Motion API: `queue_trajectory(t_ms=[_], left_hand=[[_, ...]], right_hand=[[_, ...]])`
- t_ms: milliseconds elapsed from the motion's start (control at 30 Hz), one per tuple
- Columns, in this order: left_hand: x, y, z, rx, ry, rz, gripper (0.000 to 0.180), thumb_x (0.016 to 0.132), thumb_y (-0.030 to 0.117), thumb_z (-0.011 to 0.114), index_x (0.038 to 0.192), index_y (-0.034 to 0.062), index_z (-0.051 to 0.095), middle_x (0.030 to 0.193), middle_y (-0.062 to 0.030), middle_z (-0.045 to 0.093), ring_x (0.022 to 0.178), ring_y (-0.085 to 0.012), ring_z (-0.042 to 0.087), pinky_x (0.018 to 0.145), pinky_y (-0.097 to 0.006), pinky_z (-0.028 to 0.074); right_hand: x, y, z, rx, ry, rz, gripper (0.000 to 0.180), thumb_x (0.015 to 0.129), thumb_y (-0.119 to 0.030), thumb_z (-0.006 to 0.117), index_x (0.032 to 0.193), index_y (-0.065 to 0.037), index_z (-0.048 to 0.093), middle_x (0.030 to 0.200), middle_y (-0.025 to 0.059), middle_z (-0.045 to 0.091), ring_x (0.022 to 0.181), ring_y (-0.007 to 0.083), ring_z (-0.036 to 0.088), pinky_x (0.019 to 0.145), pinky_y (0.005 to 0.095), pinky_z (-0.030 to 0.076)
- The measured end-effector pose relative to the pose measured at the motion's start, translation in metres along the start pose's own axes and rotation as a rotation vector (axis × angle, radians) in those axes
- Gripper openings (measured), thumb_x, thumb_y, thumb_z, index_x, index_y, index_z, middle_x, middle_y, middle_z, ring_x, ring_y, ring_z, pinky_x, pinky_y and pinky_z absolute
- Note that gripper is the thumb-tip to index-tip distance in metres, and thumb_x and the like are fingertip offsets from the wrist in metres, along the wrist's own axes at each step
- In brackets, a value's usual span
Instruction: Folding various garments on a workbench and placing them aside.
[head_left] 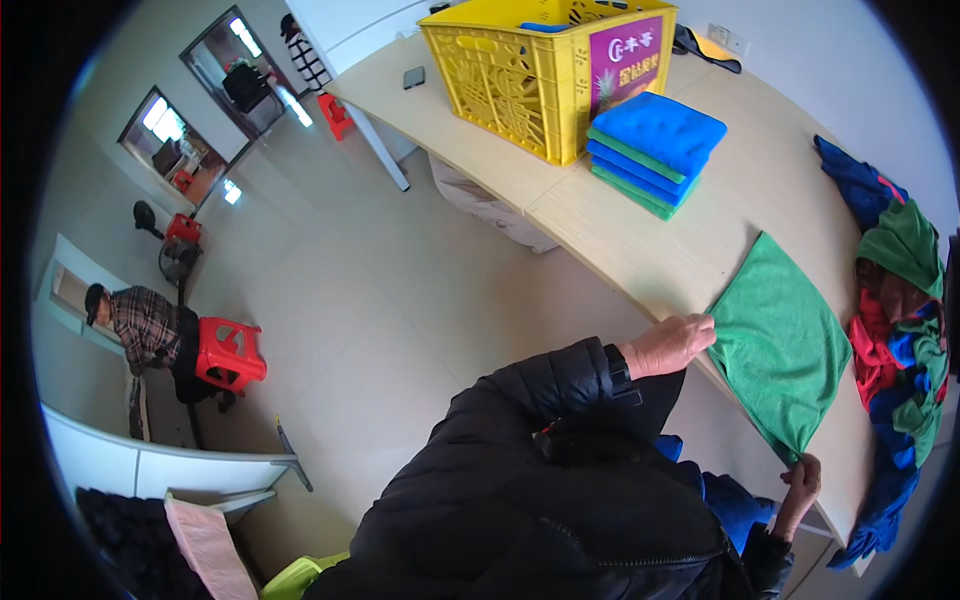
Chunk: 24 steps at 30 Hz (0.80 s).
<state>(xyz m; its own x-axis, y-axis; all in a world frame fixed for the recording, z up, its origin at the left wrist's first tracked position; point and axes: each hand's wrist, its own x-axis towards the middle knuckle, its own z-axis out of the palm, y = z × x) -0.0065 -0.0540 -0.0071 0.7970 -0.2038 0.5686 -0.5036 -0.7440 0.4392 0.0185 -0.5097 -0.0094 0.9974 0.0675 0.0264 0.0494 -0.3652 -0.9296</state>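
Note:
A green cloth (785,345) lies spread on the light wooden table (690,255), its near edge pulled toward me. My left hand (670,345) is closed on the cloth's left near corner, at the table edge. Closed on the right near corner is my right hand (800,485), low at the front of the table. Farther back sits a neat stack of folded blue and green cloths (655,145), a blue one on top. To the right lies a loose heap of green, red and blue cloths (900,310).
Behind the stack stands a yellow plastic crate (510,95) with a purple label. A phone (414,77) rests near the far left table edge. Across the floor, a person in a checked jacket (150,325) is at a red stool (230,355). Another person (303,55) is in the background.

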Motion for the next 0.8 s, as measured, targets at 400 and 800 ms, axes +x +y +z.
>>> queue_trajectory(t_ms=[400,800], left_hand=[[0.02,-0.003,-0.009,-0.14,-0.019,-0.061,0.015,0.086,-0.005,0.06,0.1,0.0004,0.061,0.102,-0.0162,0.061,0.093,-0.0355,0.063,0.081,-0.04,0.051],[0.021,-0.001,0.01,-0.163,-0.068,-0.196,0.019,0.082,-0.006,0.064,0.099,0.0025,0.062,0.1,-0.014,0.062,0.092,-0.0334,0.064,0.08,-0.041,0.051]], right_hand=[[0.03,-0.099,0.014,-0.2,0.264,-0.394,0.012,0.093,-0.006,0.067,0.101,0.002,0.066,0.087,0.0071,0.069,0.083,0.0133,0.065,0.074,0.0284,0.052],[-0.016,-0.047,0.007,-0.653,0.123,-0.522,0.016,0.083,0.003,0.063,0.098,-0.001,0.066,0.091,0.0147,0.065,0.087,0.0356,0.064,0.078,0.0413,0.054]])
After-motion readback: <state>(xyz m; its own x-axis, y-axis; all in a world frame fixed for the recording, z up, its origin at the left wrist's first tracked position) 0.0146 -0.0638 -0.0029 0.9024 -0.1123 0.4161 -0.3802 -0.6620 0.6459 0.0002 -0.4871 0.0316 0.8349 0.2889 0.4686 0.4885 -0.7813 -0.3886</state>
